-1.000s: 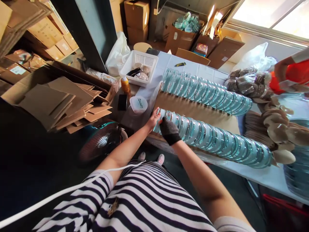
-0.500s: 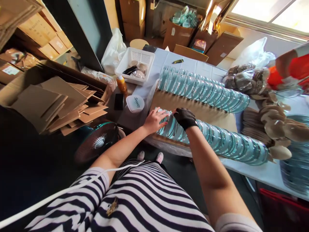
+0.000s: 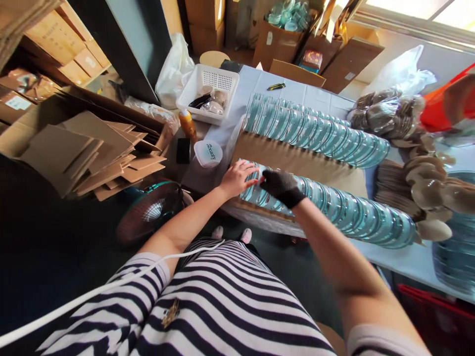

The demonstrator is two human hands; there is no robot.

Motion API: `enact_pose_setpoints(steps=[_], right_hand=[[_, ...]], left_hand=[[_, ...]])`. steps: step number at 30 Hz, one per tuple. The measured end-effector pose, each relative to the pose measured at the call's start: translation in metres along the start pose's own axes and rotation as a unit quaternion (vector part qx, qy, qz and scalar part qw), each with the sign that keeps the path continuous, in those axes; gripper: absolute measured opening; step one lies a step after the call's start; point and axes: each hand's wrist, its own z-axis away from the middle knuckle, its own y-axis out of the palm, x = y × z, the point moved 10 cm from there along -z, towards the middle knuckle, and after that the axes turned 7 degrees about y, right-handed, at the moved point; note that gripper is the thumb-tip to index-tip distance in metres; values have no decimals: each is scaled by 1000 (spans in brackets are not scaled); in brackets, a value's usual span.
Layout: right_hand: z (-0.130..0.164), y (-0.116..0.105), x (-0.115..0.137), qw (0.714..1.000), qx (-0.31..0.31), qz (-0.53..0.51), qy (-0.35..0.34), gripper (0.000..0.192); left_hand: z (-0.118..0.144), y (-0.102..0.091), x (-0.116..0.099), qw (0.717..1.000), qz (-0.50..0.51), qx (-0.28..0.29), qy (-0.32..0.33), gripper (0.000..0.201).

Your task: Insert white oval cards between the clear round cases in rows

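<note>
Down at the near edge of the table, two hands meet on the left end of a long row of clear round lids standing on edge, packed face to face. The left hand is bare, its fingers spread and laid flat on the end lids, pressing rather than closing around anything. The right hand wears a black glove and rests curled on top of the row just beside the left; whether its grip actually closes on a lid cannot be told.

Two such rows lie on the table: the near one under the hands, and a second row of lids farther back, with a strip of brown cardboard between them. The lids in each are too many and too tightly overlapped to count.

Left of the rows stand one white tub with printed lettering, one black phone and one orange bottle. One white basket sits behind them. A heap of brown discs lies at the right end, near another person's orange sleeve. One fan stands below the table's left corner, and flat cardboard sheets are stacked beyond it.
</note>
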Motion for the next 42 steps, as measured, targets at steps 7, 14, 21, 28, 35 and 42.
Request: enact_pose_setpoints(steps=[7, 14, 21, 28, 35, 42], right_hand=[[75, 107, 42, 995, 54, -76, 20, 41], [42, 6, -52, 987, -52, -73, 136, 43], [-70, 9, -47, 979, 187, 74, -44, 32], [-10, -9, -39, 997, 45, 45, -35, 32], [85, 107, -16, 996, 51, -58, 43, 40], [82, 72, -48, 993, -15, -93, 74, 42]], left_hand=[[-1, -6, -5, 1000, 2, 0, -15, 45], [-10, -5, -41, 997, -42, 25, 55, 48], [-15, 28, -38, 996, -24, 65, 50, 64], [-16, 25, -36, 996, -24, 81, 31, 64], [-16, 24, -36, 997, -14, 69, 22, 64], [-17, 21, -66, 995, -31, 69, 67, 68]])
